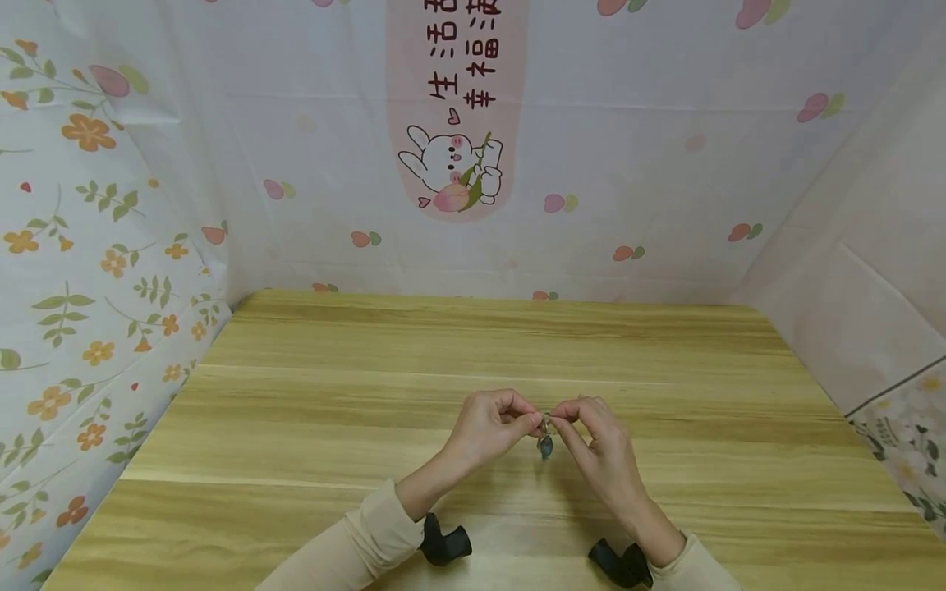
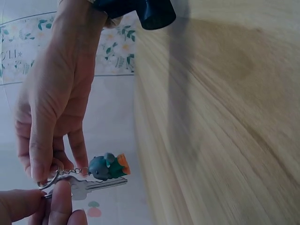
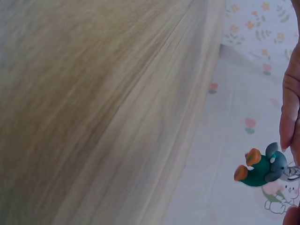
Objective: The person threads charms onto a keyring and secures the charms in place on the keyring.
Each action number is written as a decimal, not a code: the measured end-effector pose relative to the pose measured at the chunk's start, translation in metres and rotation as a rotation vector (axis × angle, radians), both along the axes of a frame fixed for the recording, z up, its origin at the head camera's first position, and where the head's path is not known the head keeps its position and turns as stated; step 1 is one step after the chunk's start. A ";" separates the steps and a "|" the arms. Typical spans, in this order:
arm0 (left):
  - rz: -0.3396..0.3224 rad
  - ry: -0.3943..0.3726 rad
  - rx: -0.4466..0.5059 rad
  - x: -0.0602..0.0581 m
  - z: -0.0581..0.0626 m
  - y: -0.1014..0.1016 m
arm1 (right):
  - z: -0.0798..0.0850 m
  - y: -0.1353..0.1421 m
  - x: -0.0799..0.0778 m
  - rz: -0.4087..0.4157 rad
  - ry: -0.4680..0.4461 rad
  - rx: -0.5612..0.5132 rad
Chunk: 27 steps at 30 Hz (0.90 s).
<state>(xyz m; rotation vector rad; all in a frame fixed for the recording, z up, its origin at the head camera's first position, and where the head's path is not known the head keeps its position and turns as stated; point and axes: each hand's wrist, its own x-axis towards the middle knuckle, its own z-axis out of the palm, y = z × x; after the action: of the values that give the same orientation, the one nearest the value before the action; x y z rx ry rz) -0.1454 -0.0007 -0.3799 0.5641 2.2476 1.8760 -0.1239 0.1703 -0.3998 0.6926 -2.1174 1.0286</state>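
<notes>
A metal key ring bears a silver key and a small elephant charm in blue-grey and green with orange feet. My right hand pinches the ring between thumb and fingers. From the other side my left hand pinches at the head of the key, close beside the ring; its fingers partly hide that head. The charm dangles from a short chain between both hands, above the table. In the right wrist view the ring lies mostly beyond the frame's edge.
A wood-grain table spreads below the hands. Patterned cloth hangs behind it, with a printed rabbit, and along both sides. Black wrist devices show under the left wrist and the right wrist.
</notes>
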 end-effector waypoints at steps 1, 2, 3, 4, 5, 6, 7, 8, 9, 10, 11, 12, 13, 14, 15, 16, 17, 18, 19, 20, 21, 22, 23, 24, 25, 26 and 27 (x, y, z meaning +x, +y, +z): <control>0.004 0.001 0.002 0.000 0.000 0.001 | 0.000 0.000 0.000 -0.001 -0.007 -0.001; 0.008 0.003 0.004 0.001 0.000 0.001 | 0.000 0.000 0.001 0.001 -0.021 -0.007; 0.012 0.006 0.007 0.001 0.000 0.002 | 0.000 -0.001 0.002 0.003 -0.038 -0.018; 0.015 0.008 0.010 0.001 0.001 0.003 | 0.001 -0.001 0.003 0.009 -0.064 -0.037; 0.016 0.017 0.012 0.002 0.001 0.003 | 0.001 -0.002 0.004 0.020 -0.096 -0.061; 0.019 0.022 0.010 0.002 0.001 0.004 | 0.001 -0.003 0.005 0.035 -0.128 -0.091; 0.022 0.029 0.008 0.002 0.000 0.004 | 0.000 -0.004 0.006 0.050 -0.164 -0.123; 0.025 0.035 0.003 0.002 0.000 0.004 | 0.000 -0.005 0.007 0.066 -0.204 -0.159; 0.027 0.040 0.001 0.003 0.000 0.005 | 0.000 -0.005 0.007 0.080 -0.241 -0.191; 0.030 0.045 -0.004 0.003 0.000 0.005 | -0.001 -0.006 0.008 0.094 -0.279 -0.222; 0.034 0.050 -0.011 0.003 0.000 0.005 | -0.001 -0.006 0.008 0.104 -0.314 -0.248; 0.040 0.049 -0.015 0.003 0.000 0.005 | -0.001 -0.007 0.009 0.110 -0.351 -0.271; 0.045 0.051 -0.017 0.004 0.000 0.005 | -0.001 -0.007 0.009 0.111 -0.386 -0.289; 0.049 0.050 -0.017 0.004 0.001 0.005 | 0.000 -0.007 0.010 0.112 -0.422 -0.307; 0.053 0.049 -0.017 0.004 0.001 0.005 | 0.000 -0.007 0.010 0.112 -0.455 -0.321; 0.058 0.048 -0.018 0.004 0.001 0.005 | 0.001 -0.007 0.010 0.110 -0.488 -0.336; 0.061 0.044 -0.013 0.004 0.001 0.005 | 0.002 -0.008 0.011 0.105 -0.522 -0.351; 0.062 0.042 -0.005 0.005 0.001 0.005 | 0.003 -0.008 0.011 0.105 -0.557 -0.369; 0.063 0.041 0.003 0.005 0.001 0.005 | 0.004 -0.008 0.011 0.109 -0.591 -0.390; 0.062 0.038 0.015 0.005 0.001 0.005 | 0.006 -0.007 0.012 0.113 -0.631 -0.417; 0.061 0.037 0.026 0.005 0.001 0.005 | 0.007 -0.007 0.012 0.116 -0.670 -0.444; 0.059 0.040 0.038 0.005 0.001 0.005 | 0.008 -0.007 0.012 0.121 -0.711 -0.476; 0.057 0.054 0.047 0.005 0.000 0.004 | 0.009 -0.007 0.012 0.129 -0.753 -0.510; 0.054 0.086 0.038 0.005 0.000 0.004 | 0.010 -0.006 0.012 0.145 -0.794 -0.544; 0.052 0.140 0.017 0.004 -0.001 0.003 | 0.010 -0.005 0.012 0.157 -0.830 -0.572; 0.048 0.213 -0.020 0.004 -0.001 0.003 | 0.010 -0.004 0.012 0.166 -0.861 -0.594; 0.050 0.304 -0.073 0.003 -0.002 0.002 | 0.011 -0.003 0.011 0.176 -0.885 -0.607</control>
<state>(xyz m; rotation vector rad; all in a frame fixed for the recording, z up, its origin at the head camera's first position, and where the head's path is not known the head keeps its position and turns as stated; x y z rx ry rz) -0.1420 0.0011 -0.3818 0.8382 2.5260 1.8274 -0.1124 0.1668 -0.3892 0.1007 -2.2161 2.2517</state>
